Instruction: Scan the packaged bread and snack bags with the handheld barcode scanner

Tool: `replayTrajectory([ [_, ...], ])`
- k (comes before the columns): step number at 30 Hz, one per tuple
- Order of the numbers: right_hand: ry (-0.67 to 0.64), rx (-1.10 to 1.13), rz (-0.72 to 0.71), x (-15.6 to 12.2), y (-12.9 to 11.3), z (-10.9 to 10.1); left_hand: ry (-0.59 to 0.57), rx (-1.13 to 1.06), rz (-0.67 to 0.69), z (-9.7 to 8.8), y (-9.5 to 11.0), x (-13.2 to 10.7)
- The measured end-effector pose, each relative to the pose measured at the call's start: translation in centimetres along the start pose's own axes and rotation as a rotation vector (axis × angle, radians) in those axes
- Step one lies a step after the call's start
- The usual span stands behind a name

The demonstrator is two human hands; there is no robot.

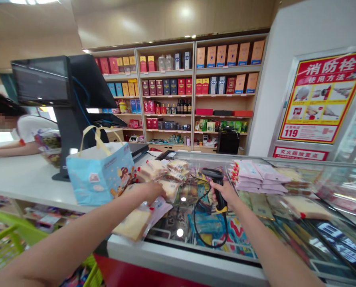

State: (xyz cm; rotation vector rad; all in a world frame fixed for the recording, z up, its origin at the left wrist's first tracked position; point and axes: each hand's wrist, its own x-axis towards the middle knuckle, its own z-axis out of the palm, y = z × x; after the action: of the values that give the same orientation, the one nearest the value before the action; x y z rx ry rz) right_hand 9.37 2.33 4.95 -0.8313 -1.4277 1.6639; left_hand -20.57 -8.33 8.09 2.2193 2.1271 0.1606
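My right hand (221, 192) is wrapped around the handle of a black and yellow barcode scanner (213, 174), held above the glass counter. Its black cable (195, 223) loops down over the glass. My left hand (152, 192) is among bags of sliced bread, its fingers curled downward and their tips partly hidden. Whatever those fingers hold cannot be made out. One bread bag (133, 224) lies just below that hand, beside a pink wrapper (161, 210). More bagged bread (154, 169) is heaped just beyond it, next to a light blue shopping bag (91, 175) with cream handles.
Pink packets (256, 175) are stacked on the glass counter (180, 250) at right, near another bread bag (308, 207). A black checkout screen (43, 79) stands at left, with a person (31, 131) behind it. A green basket (7, 231) sits at lower left. Shelves of boxes line the wall.
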Motion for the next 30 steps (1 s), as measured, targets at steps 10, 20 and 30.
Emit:
replayTrajectory([
  [10, 0.062, 0.05, -0.014, -0.7, 0.1, -1.2, 0.155, -0.418, -0.1, -4.8, -1.7, 3.1],
  [20, 0.009, 0.075, -0.073, -0.9, 0.2, -1.4, 0.452, -1.647, -0.275, 0.1, 6.8, 8.2],
  [30, 0.077, 0.095, -0.087, -0.3, -0.7, -2.3, -0.373, -0.577, 0.002, -4.6, 7.5, 9.1],
])
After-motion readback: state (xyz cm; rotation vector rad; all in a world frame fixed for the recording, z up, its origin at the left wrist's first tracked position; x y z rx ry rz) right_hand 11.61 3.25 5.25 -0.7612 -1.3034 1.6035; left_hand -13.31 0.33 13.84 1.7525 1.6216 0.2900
